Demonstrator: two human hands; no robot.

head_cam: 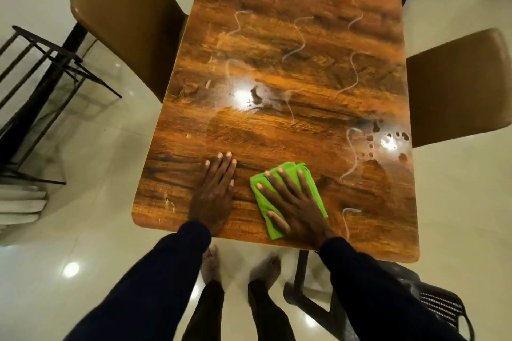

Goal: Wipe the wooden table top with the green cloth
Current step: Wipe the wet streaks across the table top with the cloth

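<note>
One long wooden table top [277, 133], streaked with wavy white cleaner trails [302, 36] and wet patches, runs from near to far between two brown chairs, one left [124, 16], one right [457, 86]. At its near end the left hand [214, 194] lies flat on bare wood, fingers straight. Just right of it, the right hand [293, 202] presses spread fingers on the folded green cloth [263, 203].
</note>
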